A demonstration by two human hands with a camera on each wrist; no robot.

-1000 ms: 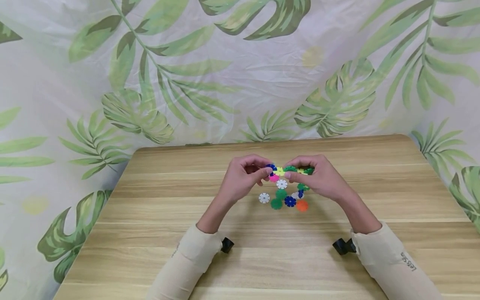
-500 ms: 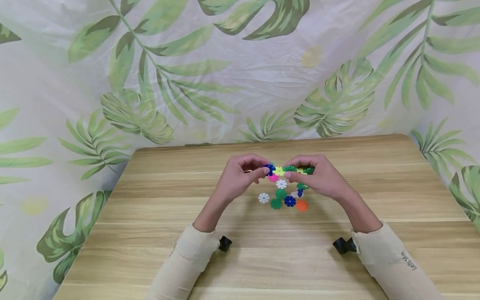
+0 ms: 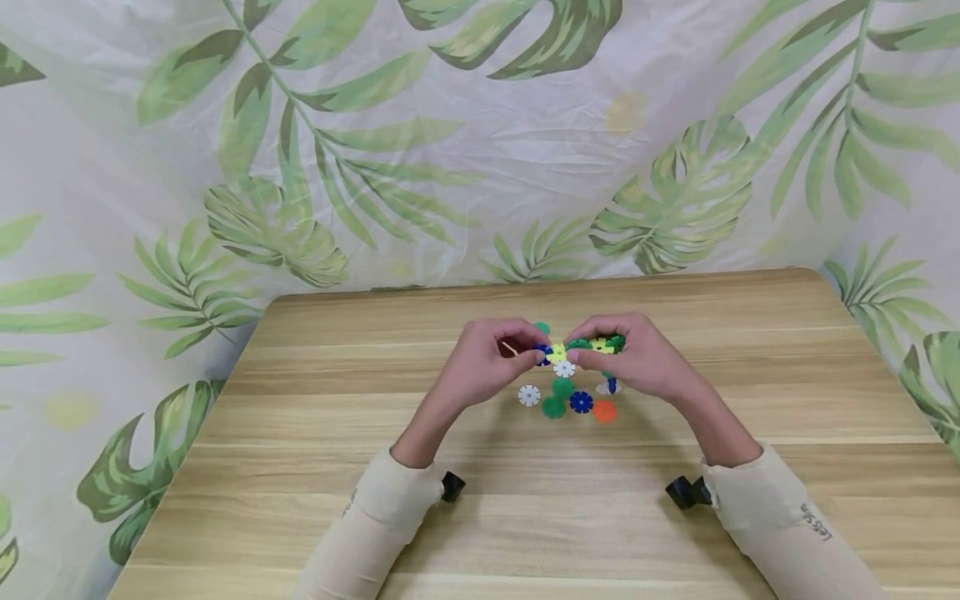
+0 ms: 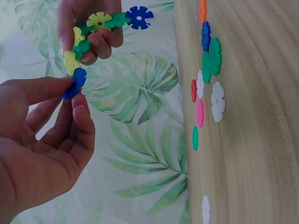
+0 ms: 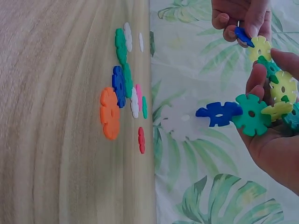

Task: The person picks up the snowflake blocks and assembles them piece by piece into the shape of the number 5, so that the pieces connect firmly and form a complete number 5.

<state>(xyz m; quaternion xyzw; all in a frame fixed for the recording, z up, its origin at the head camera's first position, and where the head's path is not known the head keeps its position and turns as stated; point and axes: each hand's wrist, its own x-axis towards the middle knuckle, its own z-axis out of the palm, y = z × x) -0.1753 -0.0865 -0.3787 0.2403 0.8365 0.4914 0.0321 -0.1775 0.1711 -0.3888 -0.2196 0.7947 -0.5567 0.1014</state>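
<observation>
In the head view, just right of the frame's middle, my left hand (image 3: pixel 480 367) pinches a blue disc (image 4: pixel 78 80) between thumb and fingers, and my right hand (image 3: pixel 641 357) grips a chain of notched discs (image 5: pixel 284 87), mostly green and yellow. The blue disc meets the chain's end yellow disc (image 5: pixel 259 48); I cannot tell how deeply they are slotted. At the chain's other end, near the middle of the right wrist view, hang another blue disc (image 5: pixel 218 113) and a see-through disc (image 5: pixel 182 120). Below my hands on the table (image 3: pixel 540 517) lie loose discs: orange (image 3: pixel 604 412), dark blue (image 3: pixel 581 402), two green ones (image 3: pixel 553 407) touching, and a white one (image 3: pixel 528 396) to their left.
</observation>
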